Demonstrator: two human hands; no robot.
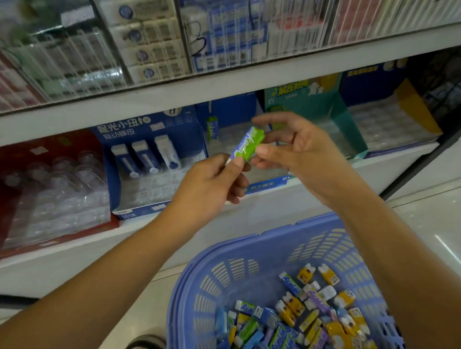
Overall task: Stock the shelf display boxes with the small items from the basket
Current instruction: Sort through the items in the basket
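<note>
Two hands, left hand (212,184) and right hand (298,148), pinch one green eraser (247,145) mid-frame; a fumbled handover could drop it short of the blue display box (266,183).

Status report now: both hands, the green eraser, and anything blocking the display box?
Left hand and right hand: shared grip on green eraser. Eraser in front of blue display box, not yet in. Nothing blocking. Basket well stocked.

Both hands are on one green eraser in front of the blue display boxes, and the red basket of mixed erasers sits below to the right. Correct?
Not quite: the basket is blue-purple, not red, as the head view shows. The rest holds: the left hand and right hand share the green eraser before the blue display boxes.
</note>
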